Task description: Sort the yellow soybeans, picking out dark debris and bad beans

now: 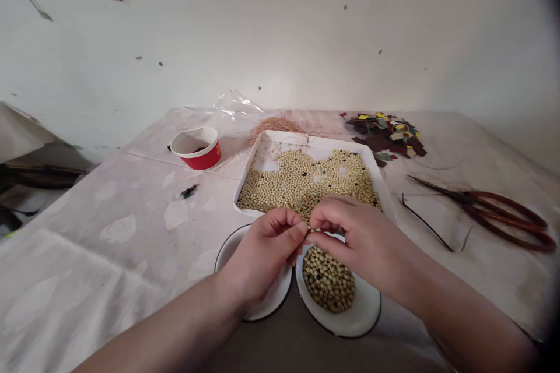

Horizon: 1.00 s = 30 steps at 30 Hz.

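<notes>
My left hand (271, 250) and my right hand (350, 233) meet fingertip to fingertip above the gap between two bowls. Each is closed in a pinch on something too small to make out. Under my left hand is a white dark-rimmed bowl (227, 249), its inside largely hidden. Below my right hand, a second white bowl (367, 307) holds a heap of greenish-brown beads (330, 282). Just beyond my fingers lies a white tray (381, 178) spread with many pale yellow beads (289, 186) and a few dark ones.
Scissors (503, 210) and a thin dark wire (426, 224) lie at the right. Colored scraps (389, 135) are piled at the back right. Behind the tray are copper-colored strands (277, 125) and clear plastic (236, 104). A red and white cup (201, 154) stands left.
</notes>
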Each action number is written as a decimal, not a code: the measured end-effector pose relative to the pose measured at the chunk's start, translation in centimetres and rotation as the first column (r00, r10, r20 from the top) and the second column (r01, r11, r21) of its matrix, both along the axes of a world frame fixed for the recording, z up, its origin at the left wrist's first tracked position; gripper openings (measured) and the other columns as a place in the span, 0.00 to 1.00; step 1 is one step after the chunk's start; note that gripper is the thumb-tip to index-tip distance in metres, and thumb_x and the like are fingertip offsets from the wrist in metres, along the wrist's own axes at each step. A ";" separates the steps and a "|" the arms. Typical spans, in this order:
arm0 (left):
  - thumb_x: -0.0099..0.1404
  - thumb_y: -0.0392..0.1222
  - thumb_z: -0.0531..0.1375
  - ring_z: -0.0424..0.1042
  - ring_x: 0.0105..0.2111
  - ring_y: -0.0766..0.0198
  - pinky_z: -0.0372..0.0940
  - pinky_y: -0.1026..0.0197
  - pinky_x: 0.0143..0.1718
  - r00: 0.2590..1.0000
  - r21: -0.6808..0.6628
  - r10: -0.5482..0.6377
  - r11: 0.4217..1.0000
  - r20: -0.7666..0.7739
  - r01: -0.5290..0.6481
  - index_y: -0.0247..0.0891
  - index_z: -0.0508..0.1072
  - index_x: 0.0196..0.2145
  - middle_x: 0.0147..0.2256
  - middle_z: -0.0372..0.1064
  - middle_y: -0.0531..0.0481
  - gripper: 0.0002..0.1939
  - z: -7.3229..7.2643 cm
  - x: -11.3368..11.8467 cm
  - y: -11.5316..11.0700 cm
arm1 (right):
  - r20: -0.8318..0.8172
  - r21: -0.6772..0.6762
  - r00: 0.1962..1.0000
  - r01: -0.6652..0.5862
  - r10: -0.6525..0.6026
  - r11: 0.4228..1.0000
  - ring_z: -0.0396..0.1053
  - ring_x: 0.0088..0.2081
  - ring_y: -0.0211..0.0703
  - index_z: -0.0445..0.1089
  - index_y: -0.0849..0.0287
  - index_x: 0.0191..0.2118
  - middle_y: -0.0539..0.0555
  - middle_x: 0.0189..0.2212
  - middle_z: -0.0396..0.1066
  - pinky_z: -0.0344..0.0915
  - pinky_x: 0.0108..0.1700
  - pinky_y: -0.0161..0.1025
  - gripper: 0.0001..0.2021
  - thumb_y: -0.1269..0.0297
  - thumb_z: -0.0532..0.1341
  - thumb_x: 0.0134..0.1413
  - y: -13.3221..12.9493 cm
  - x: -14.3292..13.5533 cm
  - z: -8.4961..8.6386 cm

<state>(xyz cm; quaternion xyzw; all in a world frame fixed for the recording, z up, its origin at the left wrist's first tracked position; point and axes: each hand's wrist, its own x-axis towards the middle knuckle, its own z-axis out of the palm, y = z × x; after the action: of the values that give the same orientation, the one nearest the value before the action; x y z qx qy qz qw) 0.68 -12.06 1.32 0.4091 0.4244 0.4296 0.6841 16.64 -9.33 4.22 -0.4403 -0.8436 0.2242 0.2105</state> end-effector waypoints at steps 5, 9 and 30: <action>0.60 0.44 0.58 0.53 0.21 0.72 0.47 0.66 0.23 1.000 0.013 0.007 1.000 -0.010 -0.006 0.35 0.63 0.26 0.20 0.57 0.56 0.11 0.1 0.1 0.0 | -0.125 -0.203 0.992 -0.020 -0.006 0.979 0.61 0.26 0.35 0.62 0.56 0.26 0.47 0.24 0.64 0.56 0.28 0.33 0.04 0.67 0.59 0.48 0.7 0.3 -0.7; 0.60 0.45 0.58 0.52 0.21 0.72 0.46 0.66 0.23 0.998 0.036 -0.003 0.999 -0.061 0.006 0.35 0.64 0.26 0.20 0.55 0.57 0.11 0.0 0.0 0.0 | -0.146 -0.269 0.989 -0.060 0.021 0.961 0.61 0.25 0.34 0.65 0.57 0.27 0.46 0.22 0.65 0.55 0.26 0.31 0.03 0.67 0.59 0.48 0.9 0.4 -0.8; 0.58 0.44 0.60 0.54 0.23 0.71 0.50 0.66 0.28 0.980 0.125 0.072 0.991 -0.185 -0.049 0.36 0.65 0.24 0.21 0.58 0.57 0.11 -0.4 0.0 0.2 | -0.048 -0.125 0.997 -0.069 0.063 0.990 0.61 0.28 0.35 0.64 0.58 0.27 0.48 0.24 0.65 0.54 0.29 0.33 0.05 0.73 0.56 0.49 0.4 0.0 -0.8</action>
<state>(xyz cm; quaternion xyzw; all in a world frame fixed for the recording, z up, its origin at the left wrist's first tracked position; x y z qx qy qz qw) 0.69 -11.85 0.95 0.4753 0.4732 0.4340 0.6015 16.60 -8.95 3.39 -0.4195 -0.8370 0.2935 0.1933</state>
